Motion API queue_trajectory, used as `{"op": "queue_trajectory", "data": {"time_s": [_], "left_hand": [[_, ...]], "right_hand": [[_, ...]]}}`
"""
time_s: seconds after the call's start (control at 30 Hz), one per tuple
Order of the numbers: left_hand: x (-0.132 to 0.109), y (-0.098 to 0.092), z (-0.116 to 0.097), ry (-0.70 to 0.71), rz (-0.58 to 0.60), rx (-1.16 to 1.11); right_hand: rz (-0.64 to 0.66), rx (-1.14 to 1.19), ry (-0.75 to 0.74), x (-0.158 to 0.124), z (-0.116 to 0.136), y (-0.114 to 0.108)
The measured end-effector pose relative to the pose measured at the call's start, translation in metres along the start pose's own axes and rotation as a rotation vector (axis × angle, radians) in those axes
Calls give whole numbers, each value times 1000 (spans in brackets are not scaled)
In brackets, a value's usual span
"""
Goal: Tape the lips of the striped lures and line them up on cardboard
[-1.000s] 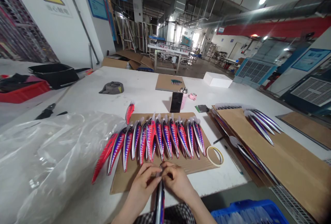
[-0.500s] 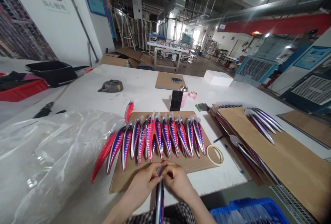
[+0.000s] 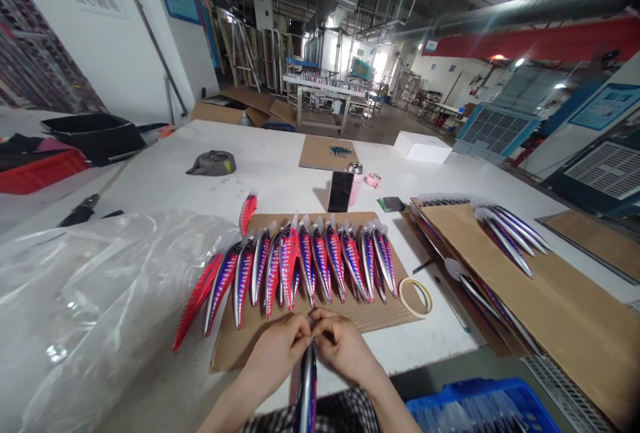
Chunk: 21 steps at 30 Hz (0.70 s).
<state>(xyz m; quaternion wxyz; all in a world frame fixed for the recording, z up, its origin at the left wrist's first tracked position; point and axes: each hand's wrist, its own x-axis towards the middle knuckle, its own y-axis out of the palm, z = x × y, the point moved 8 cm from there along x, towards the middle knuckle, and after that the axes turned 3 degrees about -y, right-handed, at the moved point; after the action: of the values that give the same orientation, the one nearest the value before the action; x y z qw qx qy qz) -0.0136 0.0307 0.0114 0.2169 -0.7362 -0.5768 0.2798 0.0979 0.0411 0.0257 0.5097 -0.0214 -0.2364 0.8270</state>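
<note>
My left hand (image 3: 277, 351) and my right hand (image 3: 341, 346) meet at the table's near edge, both pinched on the tip of a long silver, purple and red fishing lure (image 3: 307, 393) that points down toward my lap. Just beyond the hands lies a cardboard sheet (image 3: 245, 343) carrying a row of several lures (image 3: 310, 263) with the same striped colouring. One red lure (image 3: 248, 210) lies apart at the sheet's far left corner.
A heap of clear plastic bag (image 3: 85, 300) fills the left. A tape ring (image 3: 415, 298) lies right of the sheet. Stacked cardboard sheets with more lures (image 3: 505, 236) sit at right. A phone (image 3: 341, 191), cup and white box (image 3: 423, 147) stand further back. A blue crate (image 3: 470, 406) is below right.
The hands stay pinched on the lure's tip with only slight finger shifts. The view has tilted a little.
</note>
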Motion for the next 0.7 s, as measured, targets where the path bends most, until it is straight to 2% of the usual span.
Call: {"op": "queue_trajectory", "data": {"time_s": [0.27, 0.5, 0.7], "left_hand": [[-8, -3, 0, 89, -4, -51], [-12, 0, 14, 41, -218, -45], [-12, -2, 15, 70, -252, -38]], "right_hand": [[-96, -28, 23, -3, -4, 0], [-99, -12, 24, -3, -1, -1], [-93, 1, 24, -3, 2, -2]]}}
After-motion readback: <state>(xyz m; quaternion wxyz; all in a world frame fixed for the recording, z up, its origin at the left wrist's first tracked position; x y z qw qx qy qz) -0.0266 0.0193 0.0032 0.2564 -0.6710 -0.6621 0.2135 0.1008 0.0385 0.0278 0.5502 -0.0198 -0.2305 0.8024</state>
